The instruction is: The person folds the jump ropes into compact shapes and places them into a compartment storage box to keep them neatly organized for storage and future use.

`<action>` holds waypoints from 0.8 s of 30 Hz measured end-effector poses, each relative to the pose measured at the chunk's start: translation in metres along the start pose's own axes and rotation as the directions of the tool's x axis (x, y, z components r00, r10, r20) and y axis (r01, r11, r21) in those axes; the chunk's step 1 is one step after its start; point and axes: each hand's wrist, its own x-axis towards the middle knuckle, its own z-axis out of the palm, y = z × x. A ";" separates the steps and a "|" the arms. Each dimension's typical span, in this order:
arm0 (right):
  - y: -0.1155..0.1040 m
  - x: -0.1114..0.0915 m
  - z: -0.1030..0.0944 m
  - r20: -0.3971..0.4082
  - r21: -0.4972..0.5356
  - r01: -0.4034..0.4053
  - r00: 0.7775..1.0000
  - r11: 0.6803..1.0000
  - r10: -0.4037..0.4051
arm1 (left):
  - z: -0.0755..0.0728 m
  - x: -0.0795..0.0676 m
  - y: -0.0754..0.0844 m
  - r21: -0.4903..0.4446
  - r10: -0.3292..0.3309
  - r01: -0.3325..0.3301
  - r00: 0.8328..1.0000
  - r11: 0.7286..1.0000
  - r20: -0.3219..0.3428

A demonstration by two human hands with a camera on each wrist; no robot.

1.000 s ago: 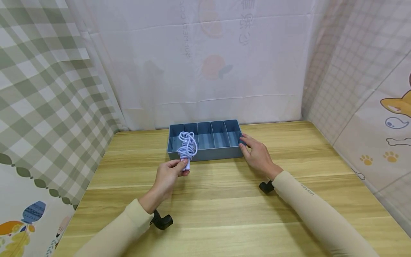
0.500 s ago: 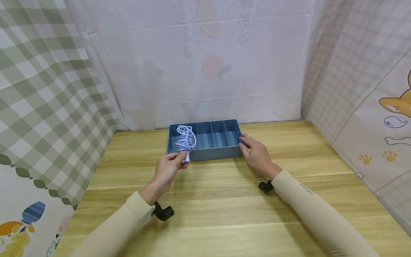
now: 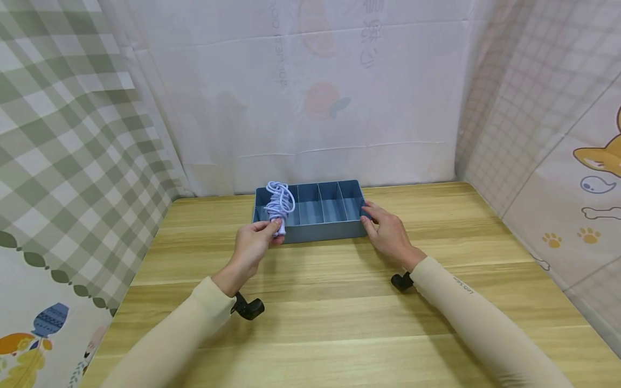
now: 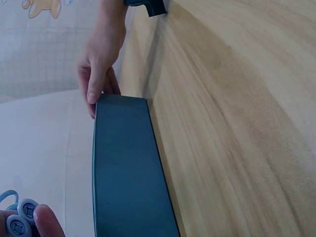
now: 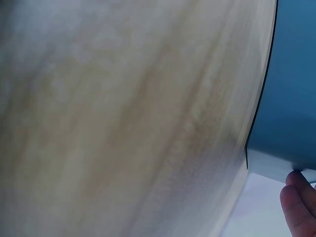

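My left hand (image 3: 253, 243) grips the handles of a pale lilac jump rope (image 3: 278, 205), whose cord is bundled into loops. The bundle hovers over the left compartments of a blue-grey divided box (image 3: 322, 231); whether it touches the dividers cannot be seen. In the left wrist view, two round handle ends (image 4: 18, 226) show beside a fingertip. At the box's right end, my right hand (image 3: 390, 234) holds the front corner with thumb and fingers. The right wrist view has the fingertips (image 5: 296, 187) against the box's end wall (image 5: 269, 163).
The box stands on a wood-grain table (image 3: 310, 302) near its back edge, close to a white cloth backdrop (image 3: 218, 134). A checked cloth (image 3: 87, 108) hangs on the left and a printed one (image 3: 548, 161) on the right. Black camera mounts (image 3: 249, 308) hang under the wrists.
My left hand has moved forward, away from me, carrying the jump rope farther over the box's left compartments. The right hand and the box have stayed in place.
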 end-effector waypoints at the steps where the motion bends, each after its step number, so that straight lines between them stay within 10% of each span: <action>1: 0.000 0.000 0.000 -0.001 0.000 -0.001 1.000 1.000 0.001 | 0.000 0.001 0.000 0.006 0.000 0.000 1.000 1.000 -0.005; 24: -0.001 -0.001 -0.001 0.004 -0.006 -0.004 1.000 1.000 0.004 | 0.006 0.021 0.016 0.136 -0.002 0.003 1.000 0.991 -0.008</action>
